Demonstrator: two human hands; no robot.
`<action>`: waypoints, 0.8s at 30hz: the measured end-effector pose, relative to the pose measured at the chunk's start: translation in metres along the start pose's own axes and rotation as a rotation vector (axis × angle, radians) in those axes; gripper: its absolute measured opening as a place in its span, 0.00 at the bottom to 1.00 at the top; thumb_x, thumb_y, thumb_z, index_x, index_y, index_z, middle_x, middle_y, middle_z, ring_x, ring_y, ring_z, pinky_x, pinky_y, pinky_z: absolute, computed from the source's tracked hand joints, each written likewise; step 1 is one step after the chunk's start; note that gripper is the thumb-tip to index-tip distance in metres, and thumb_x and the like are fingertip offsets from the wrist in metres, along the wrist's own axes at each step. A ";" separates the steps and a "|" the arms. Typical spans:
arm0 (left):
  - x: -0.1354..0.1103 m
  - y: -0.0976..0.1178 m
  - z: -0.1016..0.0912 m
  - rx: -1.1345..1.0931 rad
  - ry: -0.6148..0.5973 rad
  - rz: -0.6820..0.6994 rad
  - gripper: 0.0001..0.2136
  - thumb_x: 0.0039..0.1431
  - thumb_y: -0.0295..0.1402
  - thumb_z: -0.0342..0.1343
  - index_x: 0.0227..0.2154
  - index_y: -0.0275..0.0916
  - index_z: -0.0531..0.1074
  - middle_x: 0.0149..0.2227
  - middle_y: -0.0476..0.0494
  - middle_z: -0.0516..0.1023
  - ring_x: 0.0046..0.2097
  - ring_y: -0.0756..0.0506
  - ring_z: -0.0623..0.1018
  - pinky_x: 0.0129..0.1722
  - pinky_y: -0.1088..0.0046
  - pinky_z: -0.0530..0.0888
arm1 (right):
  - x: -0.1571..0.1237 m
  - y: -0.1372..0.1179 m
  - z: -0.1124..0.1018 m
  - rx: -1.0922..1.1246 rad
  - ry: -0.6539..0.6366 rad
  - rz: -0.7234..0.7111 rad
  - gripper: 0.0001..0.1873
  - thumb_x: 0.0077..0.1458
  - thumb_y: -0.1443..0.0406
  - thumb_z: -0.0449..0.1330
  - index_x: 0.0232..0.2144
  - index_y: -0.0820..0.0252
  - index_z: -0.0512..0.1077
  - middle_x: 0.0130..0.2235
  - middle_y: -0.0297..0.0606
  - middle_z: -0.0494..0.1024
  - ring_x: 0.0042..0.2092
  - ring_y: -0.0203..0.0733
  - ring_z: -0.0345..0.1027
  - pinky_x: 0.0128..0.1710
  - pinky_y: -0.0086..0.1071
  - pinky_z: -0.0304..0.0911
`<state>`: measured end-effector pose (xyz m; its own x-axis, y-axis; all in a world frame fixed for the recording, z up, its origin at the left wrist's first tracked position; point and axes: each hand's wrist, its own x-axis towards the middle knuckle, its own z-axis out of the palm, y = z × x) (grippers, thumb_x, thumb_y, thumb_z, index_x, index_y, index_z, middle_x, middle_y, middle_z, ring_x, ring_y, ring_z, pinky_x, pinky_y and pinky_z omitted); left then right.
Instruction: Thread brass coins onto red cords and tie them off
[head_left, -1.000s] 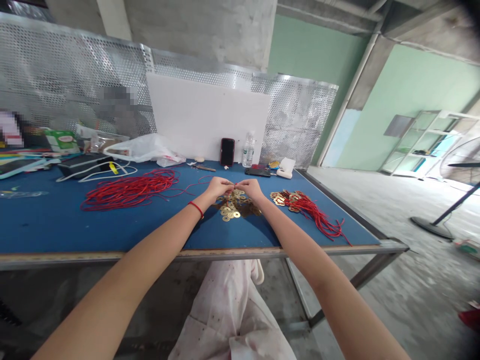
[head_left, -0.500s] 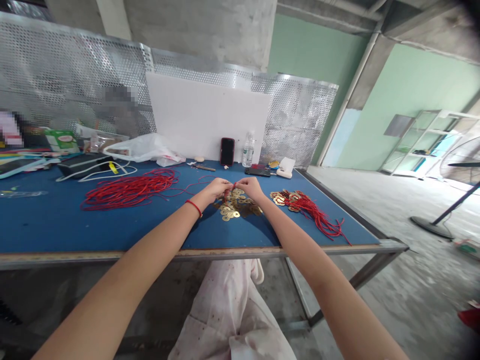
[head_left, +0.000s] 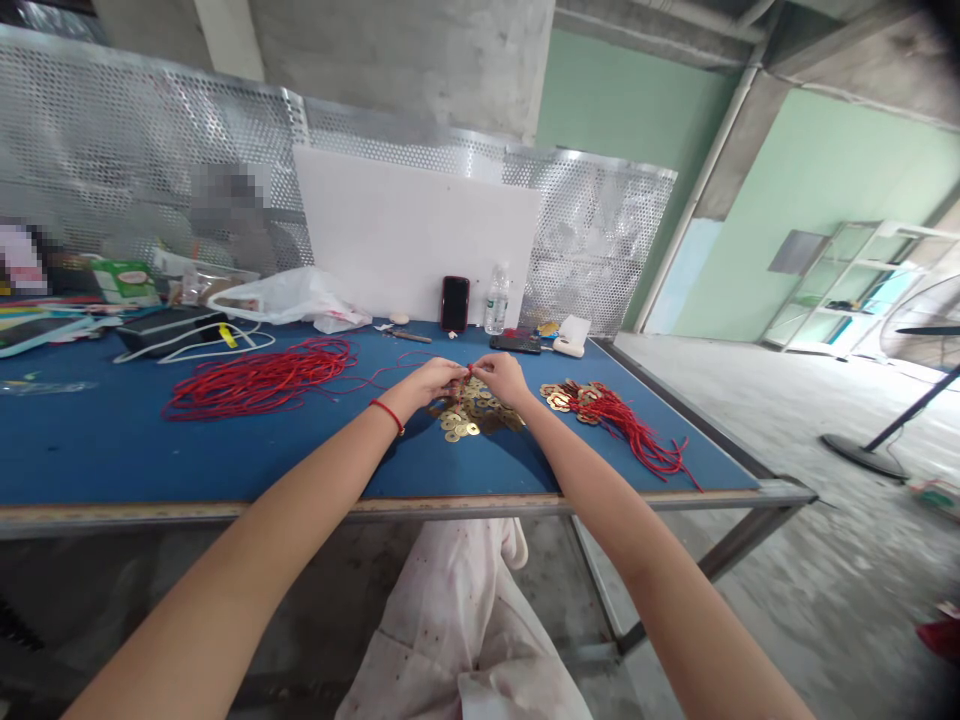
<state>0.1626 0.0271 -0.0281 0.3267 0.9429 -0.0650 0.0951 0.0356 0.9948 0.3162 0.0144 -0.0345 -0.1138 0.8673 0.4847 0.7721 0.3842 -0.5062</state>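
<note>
Red cord [head_left: 466, 376], soft and light, held in a narrow fingertip pinch between the left hand [head_left: 429, 382] and right hand [head_left: 501, 379], just above loose, slippery brass coins [head_left: 469, 420].

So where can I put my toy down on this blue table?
The biggest bare patch is on the blue table, in front of the red cords. A smaller one lies between the arms, in front of the coins. It's crowded at the back left, by the cables and bag, and around the left hand and right hand.
</note>
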 end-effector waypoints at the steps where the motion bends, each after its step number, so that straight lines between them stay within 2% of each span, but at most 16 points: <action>1: 0.000 0.000 0.000 -0.004 -0.003 0.005 0.07 0.44 0.29 0.63 0.19 0.33 0.70 0.18 0.49 0.68 0.22 0.53 0.67 0.25 0.76 0.65 | 0.001 0.001 0.001 0.019 0.003 0.006 0.11 0.51 0.62 0.58 0.31 0.60 0.79 0.28 0.36 0.77 0.30 0.36 0.64 0.29 0.27 0.52; 8: -0.003 0.002 0.002 -0.095 0.007 0.026 0.09 0.43 0.33 0.66 0.22 0.33 0.73 0.25 0.45 0.74 0.28 0.50 0.73 0.30 0.74 0.69 | 0.004 0.007 0.003 0.151 0.018 0.015 0.10 0.49 0.62 0.59 0.27 0.62 0.79 0.22 0.33 0.74 0.26 0.33 0.61 0.26 0.26 0.51; 15: 0.001 -0.005 -0.003 -0.134 -0.025 0.134 0.13 0.39 0.37 0.68 0.23 0.33 0.73 0.25 0.44 0.75 0.29 0.49 0.74 0.34 0.73 0.70 | 0.009 0.013 0.008 0.363 0.014 0.047 0.10 0.47 0.62 0.60 0.27 0.64 0.79 0.24 0.34 0.75 0.27 0.34 0.63 0.28 0.26 0.55; 20: 0.006 -0.008 -0.006 -0.175 -0.018 0.129 0.14 0.36 0.34 0.70 0.24 0.32 0.74 0.24 0.45 0.74 0.27 0.51 0.73 0.31 0.75 0.69 | 0.009 0.015 0.007 0.496 -0.033 0.036 0.11 0.46 0.62 0.61 0.28 0.64 0.79 0.27 0.36 0.77 0.29 0.35 0.65 0.31 0.26 0.58; 24: 0.009 -0.007 -0.008 -0.217 -0.037 0.065 0.11 0.37 0.30 0.70 0.24 0.31 0.75 0.23 0.44 0.74 0.26 0.52 0.72 0.29 0.76 0.68 | 0.008 0.014 0.004 0.463 -0.020 0.015 0.12 0.45 0.61 0.61 0.29 0.65 0.79 0.23 0.34 0.75 0.26 0.33 0.60 0.27 0.26 0.54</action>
<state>0.1572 0.0377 -0.0355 0.3601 0.9329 0.0012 -0.1309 0.0492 0.9902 0.3236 0.0278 -0.0412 -0.1208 0.8779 0.4633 0.4134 0.4688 -0.7806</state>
